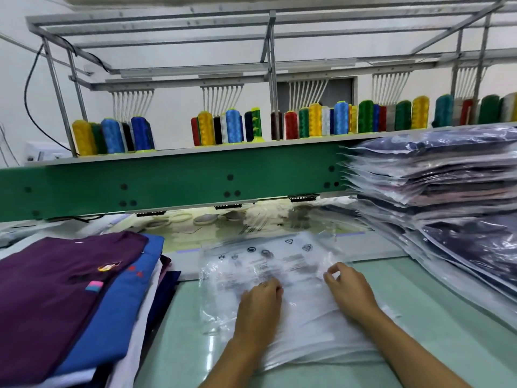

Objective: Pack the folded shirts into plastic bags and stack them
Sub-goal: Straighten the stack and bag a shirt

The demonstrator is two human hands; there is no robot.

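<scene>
Plastic bags (265,261) look limp and slippery; an edge pinch should suit.
Left hand (261,299) curls on them, grip unclear; right hand (349,288) pinches the top one.

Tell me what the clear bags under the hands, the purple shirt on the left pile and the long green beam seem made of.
Clear bags: thin glossy plastic film; it crinkles, catches glare and shows through. Purple shirt: soft matte fabric, likely a cotton-type knit; it lies limp with soft edges. Green beam: probably painted metal; flat, rigid, even satin colour, dark bolt holes.
</scene>
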